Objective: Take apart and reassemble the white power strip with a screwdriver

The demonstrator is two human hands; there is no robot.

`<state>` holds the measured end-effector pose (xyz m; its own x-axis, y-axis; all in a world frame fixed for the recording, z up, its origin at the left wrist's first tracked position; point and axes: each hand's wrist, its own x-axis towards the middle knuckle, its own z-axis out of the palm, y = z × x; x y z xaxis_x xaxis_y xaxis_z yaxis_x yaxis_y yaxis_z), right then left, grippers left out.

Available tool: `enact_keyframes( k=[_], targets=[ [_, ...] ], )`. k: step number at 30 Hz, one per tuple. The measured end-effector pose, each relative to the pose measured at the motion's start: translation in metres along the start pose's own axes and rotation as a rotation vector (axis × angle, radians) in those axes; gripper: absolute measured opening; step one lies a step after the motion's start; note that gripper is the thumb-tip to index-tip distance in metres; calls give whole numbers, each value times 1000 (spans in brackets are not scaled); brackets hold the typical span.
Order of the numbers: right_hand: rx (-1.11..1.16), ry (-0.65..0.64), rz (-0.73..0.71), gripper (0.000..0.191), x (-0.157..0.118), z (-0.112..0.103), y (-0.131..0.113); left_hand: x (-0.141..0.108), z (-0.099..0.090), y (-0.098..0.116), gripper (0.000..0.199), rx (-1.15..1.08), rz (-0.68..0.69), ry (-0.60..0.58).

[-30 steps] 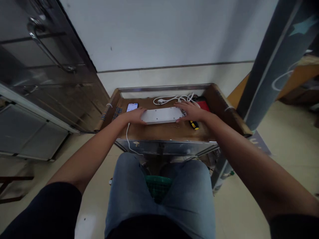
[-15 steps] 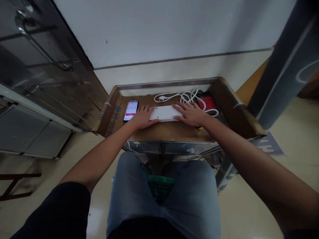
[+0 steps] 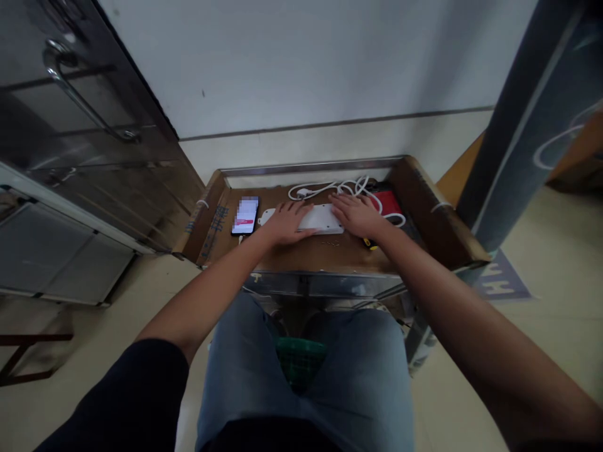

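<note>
A white power strip (image 3: 321,218) lies lengthwise on the cardboard, its flat side with small dark holes facing up. My left hand (image 3: 285,224) spans its left part, with fingers over the far edge and thumb along the near edge. Over the right end rests my right hand (image 3: 358,215), fingers reaching the far edge; its thumb is hard to see. A white cord (image 3: 348,186) with a plug (image 3: 305,193) is looped behind the strip. Several tiny metal pieces, seemingly screws (image 3: 330,243), lie in front. A yellow-and-black handle (image 3: 370,243) shows partly under my right wrist.
A lit phone (image 3: 245,216) with a white cable lies left of the strip. Behind my right hand sits a red item (image 3: 389,203). Raised cardboard sides (image 3: 436,216) border the tray-like surface. A wall (image 3: 306,75) stands behind, and a green basket (image 3: 301,358) is below, between the knees.
My left hand has moved right along the power strip, baring its left end. My right hand stays over the right end. More of the yellow-and-black handle shows, and the camera view has shifted slightly.
</note>
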<state>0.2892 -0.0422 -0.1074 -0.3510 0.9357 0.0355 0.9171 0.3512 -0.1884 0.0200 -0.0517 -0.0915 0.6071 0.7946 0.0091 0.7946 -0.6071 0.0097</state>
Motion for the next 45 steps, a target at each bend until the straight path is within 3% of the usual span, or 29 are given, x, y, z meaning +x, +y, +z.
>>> enact_keyframes(
  k=[4, 12, 24, 27, 31, 36, 45],
  targets=[
    [-46, -39, 33, 70, -4, 16, -8, 11, 6, 15, 84, -7, 10, 35],
    [-71, -61, 32, 70, -1, 15, -4, 11, 7, 16, 83, -20, 5, 57],
    [-107, 46, 110, 73, -13, 17, -18, 8, 5, 19, 89, -23, -33, 61],
    [-108, 20, 78, 74, -23, 9, -9, 8, 6, 18, 91, -41, -40, 61],
    [-107, -62, 4, 91, -23, -2, 13, 14, 6, 12, 95, -91, -46, 33],
    [-97, -108, -35, 79, -13, -4, 31, 22, 6, 6, 98, -147, -46, 19],
    [-46, 14, -69, 61, -27, 9, 19, 22, 6, 9, 100, -150, -37, 13]
  ],
)
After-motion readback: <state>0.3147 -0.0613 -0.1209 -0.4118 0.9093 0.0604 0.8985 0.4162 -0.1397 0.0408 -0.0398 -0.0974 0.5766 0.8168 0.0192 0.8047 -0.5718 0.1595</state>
